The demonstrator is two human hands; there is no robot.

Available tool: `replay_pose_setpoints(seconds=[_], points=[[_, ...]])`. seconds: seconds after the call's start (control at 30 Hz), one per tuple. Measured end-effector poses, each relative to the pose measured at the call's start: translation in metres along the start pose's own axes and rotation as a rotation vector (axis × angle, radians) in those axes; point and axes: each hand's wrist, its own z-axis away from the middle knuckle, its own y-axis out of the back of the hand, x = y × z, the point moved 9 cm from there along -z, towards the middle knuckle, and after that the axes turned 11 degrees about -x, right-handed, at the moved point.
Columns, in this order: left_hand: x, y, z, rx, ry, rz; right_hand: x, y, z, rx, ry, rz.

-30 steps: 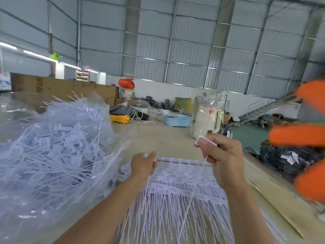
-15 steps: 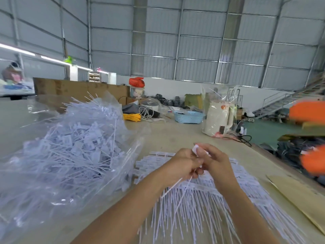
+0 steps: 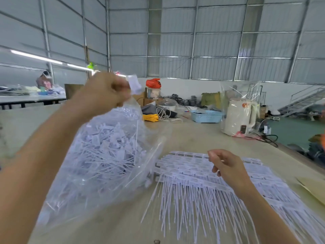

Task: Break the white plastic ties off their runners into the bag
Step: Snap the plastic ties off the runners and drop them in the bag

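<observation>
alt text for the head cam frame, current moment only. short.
A person's left hand holds a white plastic tie raised over a clear bag full of loose ties, its tail hanging down. The right hand, fingers loosely curled, hovers over ties still on their runners on a table. Behind are a kettle and a blue basket.
</observation>
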Motion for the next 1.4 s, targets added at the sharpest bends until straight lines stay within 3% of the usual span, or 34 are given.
replay_pose_setpoints(seconds=[0.1,0.17,0.23,0.3,0.37,0.43,0.47,0.5,0.57,0.67,0.73,0.87,0.93,1.03,1.2,1.4], points=[[-0.065,-0.065,0.006,-0.332,0.258,-0.094,0.008,-0.003,0.001,-0.004,-0.037,0.023],[-0.085,-0.094,0.014,-0.438,0.346,-0.082,0.01,-0.003,0.002,-0.001,-0.039,0.032],[-0.091,-0.108,0.014,-0.461,0.384,-0.132,0.012,-0.003,0.001,0.0,-0.033,0.06],[-0.081,-0.102,0.008,-0.358,0.345,-0.273,0.014,-0.002,-0.001,0.005,-0.019,0.112],[-0.04,-0.077,0.004,-0.067,0.153,-0.353,0.021,-0.001,-0.003,0.011,-0.024,0.215],[0.026,-0.051,0.029,0.281,-0.23,-0.201,0.032,-0.004,-0.006,-0.042,-0.069,0.46],[0.055,-0.05,0.046,0.352,-0.42,-0.101,0.039,-0.009,-0.007,-0.11,-0.087,0.613],[0.079,-0.06,0.06,0.326,-0.587,-0.02,0.045,-0.015,-0.007,-0.191,-0.102,0.733],[0.106,-0.113,0.073,0.013,-0.734,0.101,0.05,-0.024,-0.004,-0.292,-0.124,0.811],[0.078,-0.227,0.06,-0.543,-0.441,-0.042,0.047,-0.023,-0.001,-0.319,-0.172,0.777],[0.026,-0.271,0.039,-0.643,-0.194,-0.223,0.052,-0.02,0.001,-0.381,-0.241,0.781],[-0.046,-0.293,0.02,-0.516,-0.008,-0.351,0.047,-0.021,0.003,-0.456,-0.241,0.77],[-0.055,-0.29,0.022,-0.395,-0.03,-0.382,0.027,-0.016,-0.002,-0.369,-0.149,0.764],[-0.055,-0.269,0.021,-0.172,-0.065,-0.217,-0.001,0.001,-0.004,-0.208,-0.067,0.841],[-0.055,-0.261,0.021,-0.161,-0.072,-0.055,-0.025,0.018,0.001,-0.072,0.012,0.943],[-0.066,-0.258,0.023,-0.202,0.103,0.308,-0.004,0.04,0.005,-0.145,-0.134,0.742]])
